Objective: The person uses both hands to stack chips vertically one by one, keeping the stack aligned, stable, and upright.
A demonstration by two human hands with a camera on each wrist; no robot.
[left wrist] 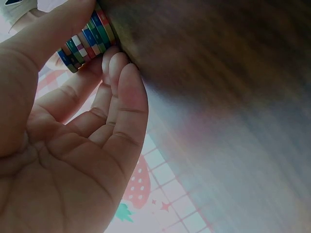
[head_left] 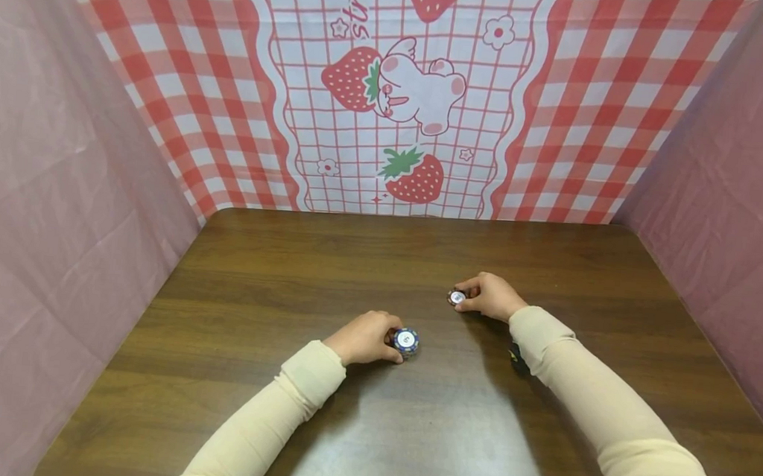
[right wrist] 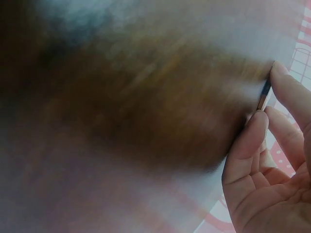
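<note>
Near the middle of the table, my left hand (head_left: 363, 337) holds a stack of poker chips (head_left: 406, 341) between thumb and fingers. The top chip is blue and cream with a white centre. In the left wrist view the stack (left wrist: 88, 40) shows mixed edges of blue, green, red and white. Farther back and to the right, my right hand (head_left: 494, 298) pinches a single poker chip (head_left: 457, 298) with a white centre and dark rim. From the right wrist, this chip (right wrist: 264, 93) appears edge-on between thumb and fingertip, low against the table.
The brown wooden table (head_left: 252, 258) ends at the back against a strawberry-print checked cloth (head_left: 387, 171). Pink cloth walls (head_left: 727, 205) stand on both sides. A small dark object (head_left: 517, 358) shows beside the right sleeve cuff, partly hidden by it.
</note>
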